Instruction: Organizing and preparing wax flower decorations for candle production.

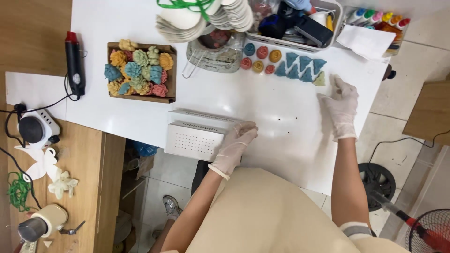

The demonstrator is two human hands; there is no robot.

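A shallow brown cardboard box sits on the white table's left part, packed with flower-shaped pieces in teal, yellow, pink and green. Nearer the front edge stands a white rectangular box with a perforated side. A white plastic bin of supplies stands at the far edge.

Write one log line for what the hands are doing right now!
left hand: gloved, on white perforated box | right hand: gloved, open on white table, near blue triangle pieces
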